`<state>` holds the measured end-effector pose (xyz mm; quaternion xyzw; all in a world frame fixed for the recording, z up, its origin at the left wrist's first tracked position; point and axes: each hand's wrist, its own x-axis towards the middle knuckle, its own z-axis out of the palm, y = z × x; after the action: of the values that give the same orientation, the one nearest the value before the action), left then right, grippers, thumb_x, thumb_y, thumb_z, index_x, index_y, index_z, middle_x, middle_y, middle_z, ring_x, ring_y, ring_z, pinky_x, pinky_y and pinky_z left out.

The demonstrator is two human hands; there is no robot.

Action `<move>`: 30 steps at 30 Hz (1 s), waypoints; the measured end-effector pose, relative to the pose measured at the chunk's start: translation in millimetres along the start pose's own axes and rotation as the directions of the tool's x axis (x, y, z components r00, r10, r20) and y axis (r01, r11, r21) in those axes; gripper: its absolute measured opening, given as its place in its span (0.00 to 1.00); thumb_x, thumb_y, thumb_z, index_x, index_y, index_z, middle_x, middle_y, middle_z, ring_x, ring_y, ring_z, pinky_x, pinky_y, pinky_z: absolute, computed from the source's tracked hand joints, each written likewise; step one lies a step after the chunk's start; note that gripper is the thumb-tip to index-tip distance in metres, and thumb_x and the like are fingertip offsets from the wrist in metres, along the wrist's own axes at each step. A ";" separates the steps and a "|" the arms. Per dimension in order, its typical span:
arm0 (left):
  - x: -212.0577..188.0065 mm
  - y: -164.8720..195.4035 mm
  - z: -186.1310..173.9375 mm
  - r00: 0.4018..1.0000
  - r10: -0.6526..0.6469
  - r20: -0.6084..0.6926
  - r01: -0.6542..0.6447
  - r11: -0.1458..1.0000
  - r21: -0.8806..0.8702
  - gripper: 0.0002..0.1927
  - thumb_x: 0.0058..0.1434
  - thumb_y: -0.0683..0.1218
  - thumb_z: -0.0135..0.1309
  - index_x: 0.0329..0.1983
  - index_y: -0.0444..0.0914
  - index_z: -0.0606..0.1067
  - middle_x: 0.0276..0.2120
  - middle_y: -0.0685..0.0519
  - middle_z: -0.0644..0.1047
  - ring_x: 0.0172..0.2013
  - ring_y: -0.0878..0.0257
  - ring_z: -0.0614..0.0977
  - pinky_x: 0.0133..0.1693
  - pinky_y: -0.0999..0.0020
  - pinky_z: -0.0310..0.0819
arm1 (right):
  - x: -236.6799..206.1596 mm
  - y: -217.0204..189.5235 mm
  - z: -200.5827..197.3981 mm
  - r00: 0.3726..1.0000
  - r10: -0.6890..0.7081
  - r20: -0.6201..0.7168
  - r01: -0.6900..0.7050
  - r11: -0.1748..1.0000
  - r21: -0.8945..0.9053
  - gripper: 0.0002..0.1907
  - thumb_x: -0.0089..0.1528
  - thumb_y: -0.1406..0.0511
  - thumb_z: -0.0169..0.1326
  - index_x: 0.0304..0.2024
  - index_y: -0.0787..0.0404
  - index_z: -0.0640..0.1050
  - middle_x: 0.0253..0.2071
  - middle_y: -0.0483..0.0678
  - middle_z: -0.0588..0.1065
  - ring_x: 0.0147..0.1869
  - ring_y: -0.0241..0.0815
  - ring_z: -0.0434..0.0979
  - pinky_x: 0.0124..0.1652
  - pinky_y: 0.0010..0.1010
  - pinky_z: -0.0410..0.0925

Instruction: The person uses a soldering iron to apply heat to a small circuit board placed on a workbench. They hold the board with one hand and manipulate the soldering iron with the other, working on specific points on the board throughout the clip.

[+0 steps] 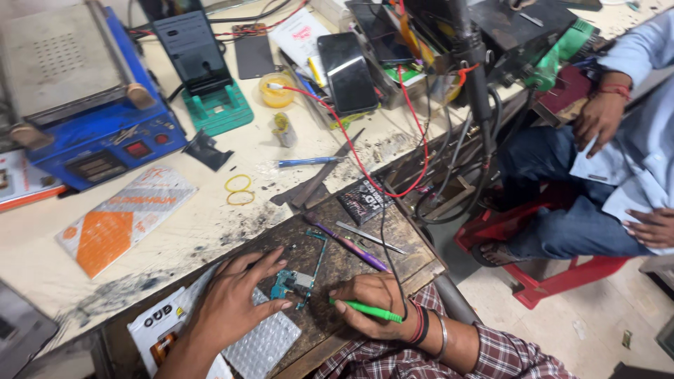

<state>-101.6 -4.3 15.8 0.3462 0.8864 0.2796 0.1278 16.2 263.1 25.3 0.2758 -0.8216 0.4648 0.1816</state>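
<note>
My left hand (235,302) lies flat on the wooden work board (351,263), its fingertips pressing a small blue-green phone circuit board (293,282). A thin flex strip (317,253) runs up from that circuit board. My right hand (372,305) is shut on a green-handled tool (365,311), whose tip points left toward the circuit board. A black cable runs past my right wrist, which wears bangles. Under my left wrist sits a bubble-wrap pouch (263,344).
A purple tool (347,244) and metal tweezers (368,237) lie on the board. Behind are a blue heating machine (91,105), a green phone stand (210,98), a dark phone (347,70), red wires, yellow rubber bands (239,189). Another person sits at right on a red stool (554,260).
</note>
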 end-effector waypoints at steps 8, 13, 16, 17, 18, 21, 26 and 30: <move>-5.6 -1.2 -5.0 0.999 0.050 -0.013 -0.050 0.999 -0.016 0.51 0.48 0.60 0.69 0.73 0.48 0.59 0.56 0.60 0.80 0.65 0.52 0.68 0.62 0.55 0.61 | 2.0 -0.2 5.2 0.999 0.041 -0.016 -0.042 0.997 -0.064 0.04 0.61 0.70 0.60 0.35 0.66 0.79 0.34 0.51 0.82 0.33 0.46 0.85 0.33 0.33 0.75; -7.8 1.5 -10.1 0.999 0.044 0.008 -0.044 0.999 -0.017 0.51 0.50 0.61 0.67 0.74 0.47 0.58 0.56 0.59 0.80 0.66 0.54 0.67 0.63 0.56 0.59 | 4.1 -0.7 8.3 0.998 0.062 -0.021 -0.064 0.993 -0.095 0.04 0.59 0.70 0.60 0.33 0.65 0.78 0.33 0.51 0.82 0.34 0.45 0.86 0.34 0.31 0.76; -7.8 2.8 -11.7 0.999 0.043 0.005 -0.043 0.999 -0.015 0.50 0.51 0.61 0.67 0.74 0.45 0.59 0.56 0.59 0.80 0.65 0.55 0.67 0.64 0.56 0.59 | 4.2 -1.8 8.7 0.997 0.072 -0.026 -0.075 0.990 -0.118 0.04 0.59 0.70 0.60 0.34 0.65 0.79 0.33 0.51 0.82 0.35 0.45 0.86 0.34 0.31 0.76; -8.2 3.0 -12.5 0.999 0.045 0.003 -0.045 0.999 -0.017 0.50 0.51 0.61 0.66 0.74 0.45 0.59 0.56 0.59 0.81 0.65 0.55 0.68 0.63 0.57 0.60 | 4.3 -2.1 9.1 0.997 0.077 -0.026 -0.080 0.989 -0.121 0.03 0.59 0.70 0.60 0.34 0.65 0.78 0.33 0.51 0.82 0.35 0.45 0.86 0.34 0.31 0.76; -8.7 3.2 -13.3 0.999 0.048 0.001 -0.047 0.999 -0.017 0.49 0.51 0.61 0.66 0.74 0.45 0.60 0.56 0.59 0.81 0.65 0.55 0.68 0.63 0.57 0.61 | 4.5 -2.5 9.4 0.996 0.082 -0.028 -0.084 0.989 -0.124 0.03 0.59 0.70 0.60 0.33 0.65 0.78 0.33 0.51 0.82 0.35 0.45 0.86 0.35 0.31 0.76; -8.9 4.7 -14.3 0.999 0.052 -0.003 -0.052 0.999 0.009 0.50 0.50 0.61 0.67 0.73 0.44 0.60 0.55 0.59 0.81 0.65 0.55 0.68 0.63 0.56 0.59 | 5.4 -3.0 9.8 0.996 0.086 -0.018 -0.087 0.992 -0.096 0.03 0.59 0.70 0.60 0.34 0.65 0.78 0.33 0.51 0.82 0.35 0.44 0.86 0.34 0.30 0.76; -9.1 3.7 -13.7 1.000 0.029 0.005 -0.029 0.999 0.025 0.50 0.49 0.62 0.67 0.73 0.44 0.60 0.54 0.59 0.81 0.64 0.56 0.69 0.63 0.57 0.59 | 5.8 -3.6 10.3 0.996 0.087 -0.018 -0.088 0.989 -0.118 0.03 0.59 0.70 0.60 0.34 0.65 0.78 0.34 0.51 0.82 0.36 0.44 0.87 0.35 0.30 0.77; -8.4 2.3 -11.0 0.999 0.050 -0.011 -0.049 0.999 0.020 0.51 0.50 0.62 0.67 0.73 0.43 0.60 0.54 0.59 0.81 0.64 0.56 0.69 0.64 0.57 0.59 | 4.2 -5.4 10.8 0.993 0.116 -0.025 -0.119 0.983 -0.142 0.03 0.59 0.71 0.60 0.34 0.65 0.79 0.35 0.51 0.82 0.35 0.44 0.86 0.34 0.30 0.76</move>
<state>-98.8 -13.2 26.3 0.3677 0.8810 0.2757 0.1124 15.8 250.3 25.8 0.2091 -0.8662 0.4166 0.1802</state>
